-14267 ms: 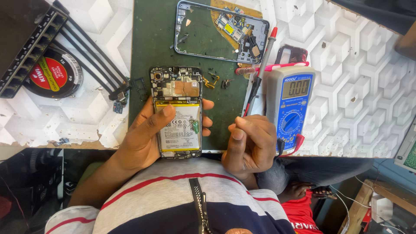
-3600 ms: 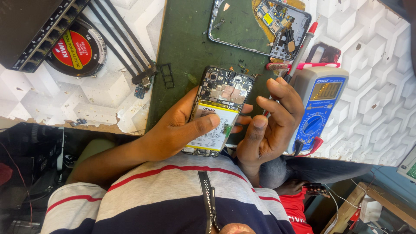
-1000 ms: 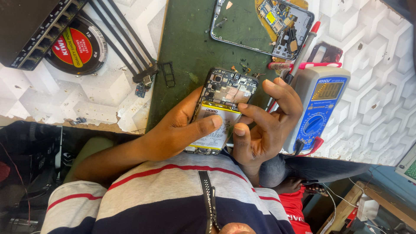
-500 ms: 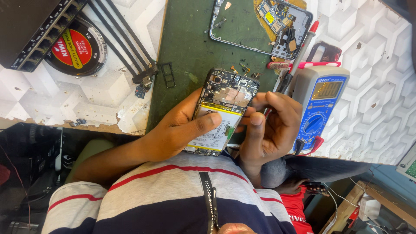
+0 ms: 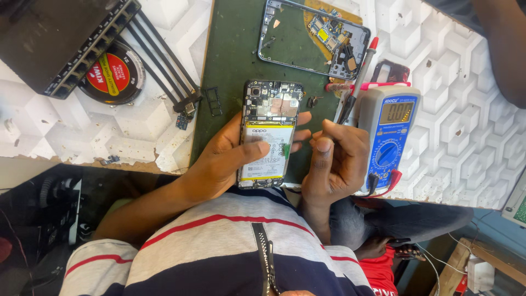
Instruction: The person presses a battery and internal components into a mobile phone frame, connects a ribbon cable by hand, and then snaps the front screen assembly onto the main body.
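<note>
Left hand cradles an opened phone from below, back cover off, battery facing up; the thumb lies across the battery and the other fingers wrap round the far edge, likely to keep the phone steady and tilted toward the eye. The phone sits over the near edge of the green mat, which probably guards loose parts. Right hand sits just right of the phone, fingers curled into a loose fist, thumb up; whether it pinches something small cannot be told. Just right of that hand lies a blue multimeter, probes laid beside it within reach. Beyond the fingers: an empty phone frame and a circuit board. Far left on the counter: a round tin.
</note>
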